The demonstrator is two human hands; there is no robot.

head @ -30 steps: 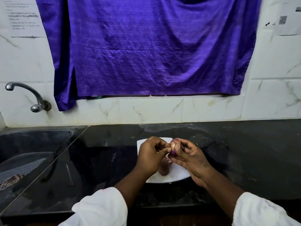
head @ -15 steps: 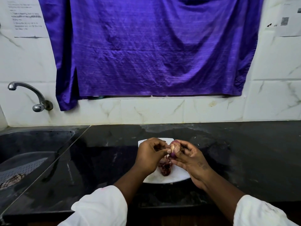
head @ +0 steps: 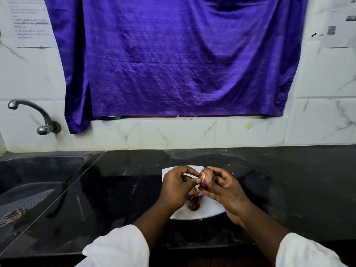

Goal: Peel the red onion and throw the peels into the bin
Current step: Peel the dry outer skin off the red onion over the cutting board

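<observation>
A small red onion (head: 205, 175), partly peeled, is held above a white plate (head: 210, 210) on the black counter. My right hand (head: 224, 191) grips the onion with curled fingers around its right and lower sides. My left hand (head: 176, 186) pinches a strip of skin at the onion's left side between thumb and fingertips. A heap of dark red peels (head: 193, 202) lies on the plate below the hands. No bin is in view.
A black sink (head: 36, 174) with a grey strainer tray (head: 23, 201) holding some peel scraps lies at the left, under a metal tap (head: 38, 118). A purple cloth (head: 173, 58) hangs on the tiled wall behind the black counter (head: 289, 180).
Both hands stay above the plate; my left fingers have shifted slightly on the onion skin. More of the peel heap on the plate shows now.
</observation>
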